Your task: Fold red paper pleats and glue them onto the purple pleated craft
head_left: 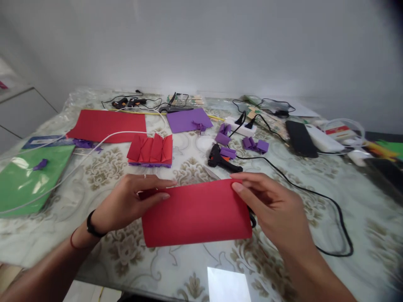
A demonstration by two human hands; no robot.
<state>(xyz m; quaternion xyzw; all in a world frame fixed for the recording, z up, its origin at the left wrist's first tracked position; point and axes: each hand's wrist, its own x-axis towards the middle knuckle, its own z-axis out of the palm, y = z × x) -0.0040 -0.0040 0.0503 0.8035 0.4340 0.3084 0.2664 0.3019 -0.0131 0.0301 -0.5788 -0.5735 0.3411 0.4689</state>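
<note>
We are wearing a black band (91, 226) around the wrist of our left hand (126, 201), and a thin red string (73, 240) is sitting just beside it. A small ring (145, 176) is shining on one left finger. Our right hand (270, 205) and both arms are showing bare

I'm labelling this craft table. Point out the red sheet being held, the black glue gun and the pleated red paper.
red sheet (195, 214), head view, middle of its face.
black glue gun (217, 156), head view, its body.
pleated red paper (151, 150), head view, centre folds.
</note>
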